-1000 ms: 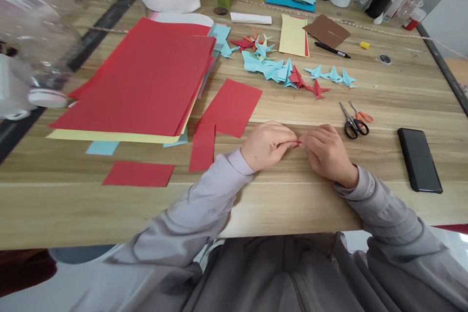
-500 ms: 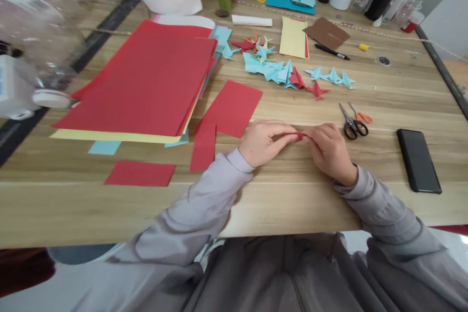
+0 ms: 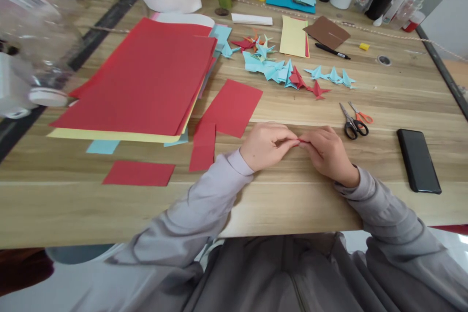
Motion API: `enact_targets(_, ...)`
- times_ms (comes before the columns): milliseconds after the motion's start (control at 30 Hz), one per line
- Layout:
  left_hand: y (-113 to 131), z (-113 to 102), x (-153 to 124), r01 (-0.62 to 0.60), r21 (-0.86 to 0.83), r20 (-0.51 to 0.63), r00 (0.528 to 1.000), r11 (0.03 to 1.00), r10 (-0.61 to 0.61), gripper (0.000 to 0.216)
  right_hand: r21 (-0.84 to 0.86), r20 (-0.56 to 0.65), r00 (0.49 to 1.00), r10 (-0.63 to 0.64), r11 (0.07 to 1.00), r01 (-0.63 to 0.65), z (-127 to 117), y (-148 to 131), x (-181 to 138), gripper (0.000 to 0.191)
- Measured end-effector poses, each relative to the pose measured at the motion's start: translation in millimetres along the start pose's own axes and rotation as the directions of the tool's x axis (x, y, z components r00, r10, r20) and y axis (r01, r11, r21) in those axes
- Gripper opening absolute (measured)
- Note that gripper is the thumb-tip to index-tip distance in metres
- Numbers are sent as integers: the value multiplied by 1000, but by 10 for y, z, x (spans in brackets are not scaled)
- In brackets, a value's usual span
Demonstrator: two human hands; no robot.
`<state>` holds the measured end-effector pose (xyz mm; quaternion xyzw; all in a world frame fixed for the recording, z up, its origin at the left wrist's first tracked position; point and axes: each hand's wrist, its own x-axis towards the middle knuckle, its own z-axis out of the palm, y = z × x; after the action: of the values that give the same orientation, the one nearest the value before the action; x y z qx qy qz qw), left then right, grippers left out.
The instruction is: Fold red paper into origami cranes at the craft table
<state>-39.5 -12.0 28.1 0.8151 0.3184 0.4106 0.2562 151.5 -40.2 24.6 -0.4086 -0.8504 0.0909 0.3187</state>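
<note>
My left hand [image 3: 266, 145] and my right hand [image 3: 326, 152] meet on the wooden table [image 3: 292, 204], fingertips pinched together on a small folded piece of red paper [image 3: 301, 141]. Only a sliver of that paper shows between the fingers; the rest is hidden by both hands. Just left of my left hand lie a red paper sheet [image 3: 231, 107] and a narrow red strip [image 3: 203, 146].
A big stack of red and yellow sheets [image 3: 146, 78] fills the left. Folded blue and red paper figures [image 3: 288, 73] lie beyond my hands. Two pairs of scissors [image 3: 354, 121] and a black phone [image 3: 418, 160] sit to the right. Another red piece [image 3: 139, 173] lies near the front edge.
My fingers have shifted slightly on the small red paper, pressing it closer together; less of it shows now. Both hands stay in the same spot.
</note>
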Motion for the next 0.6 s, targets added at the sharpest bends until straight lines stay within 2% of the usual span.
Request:
enact_targets(67,23,-23,8,131,-75,-24,991,988,-133,17,117,-8,996,94,989,-92,-10,-8,8,17)
enact_targets(133,32,-46,22,250,-173,-33,965,953,-260,23,263,-4,972,233,938,-224,-18,-6,20,18)
enact_targets(200,28,-55,37,327,-282,-29,937,902,-349,31,419,14,929,369,842,-340,-22,0,35,22)
enact_targets(267,18,-39,47,362,-388,-33,913,847,-406,32,555,44,888,458,728,-403,-21,2,50,28)
enact_targets(433,7,101,22,394,-546,41,894,739,-446,35,737,149,832,535,500,-454,6,-24,69,35)
enact_targets(600,-4,203,-1,366,-470,-38,901,804,-432,20,783,185,804,565,410,-468,31,-53,63,32)
